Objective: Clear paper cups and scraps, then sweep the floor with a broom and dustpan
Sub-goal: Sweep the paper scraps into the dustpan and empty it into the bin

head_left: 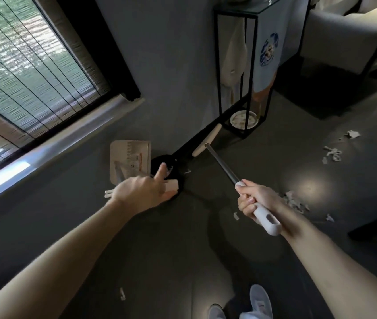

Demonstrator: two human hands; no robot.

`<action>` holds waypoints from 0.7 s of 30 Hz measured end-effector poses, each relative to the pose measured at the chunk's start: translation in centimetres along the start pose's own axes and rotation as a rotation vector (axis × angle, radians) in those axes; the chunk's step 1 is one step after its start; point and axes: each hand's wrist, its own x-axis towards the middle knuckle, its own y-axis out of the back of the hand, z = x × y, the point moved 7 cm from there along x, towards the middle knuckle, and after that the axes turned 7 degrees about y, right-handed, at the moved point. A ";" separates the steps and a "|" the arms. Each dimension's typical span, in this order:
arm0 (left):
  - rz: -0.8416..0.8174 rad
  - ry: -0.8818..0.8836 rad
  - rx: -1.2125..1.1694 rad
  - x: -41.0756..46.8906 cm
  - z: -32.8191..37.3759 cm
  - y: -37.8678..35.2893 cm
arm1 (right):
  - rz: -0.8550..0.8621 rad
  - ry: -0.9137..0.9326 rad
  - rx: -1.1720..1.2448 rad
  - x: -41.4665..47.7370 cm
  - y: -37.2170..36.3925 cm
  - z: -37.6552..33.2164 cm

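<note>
While the right grip (255, 201) is clenching the broom (223, 163), the left grip (143, 192) is being held spread, nearest the dustpan (130, 155).

- Single head-worn wide-angle view — looking forward and steeply down onto the dark grey floor (182, 261) from standing height.
- Nearest the lens: left hand (143, 192) and right hand (256, 201) at mid-frame, the right gripping the white-gripped silver broom handle (224, 166).
- Frame tilted — the slatted window blind (21, 65) slants across the upper left.
</note>
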 end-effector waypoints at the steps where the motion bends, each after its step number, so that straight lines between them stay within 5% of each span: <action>1: 0.041 0.102 -0.120 -0.4 -1.4 1.2 | -0.004 0.008 0.001 -0.2 -0.4 -0.1; 7: 0.348 0.290 -0.854 -2.2 -7.1 6.9 | -0.002 0.082 0.028 -2.3 -1.5 -1.2; 10: 0.461 0.220 -0.966 -2.3 -7.2 7.9 | -0.003 0.108 0.030 -3.4 -1.1 -2.0; 21: 0.184 0.195 -1.294 6.1 9.3 3.9 | 0.130 0.215 0.155 -7.2 8.5 -7.2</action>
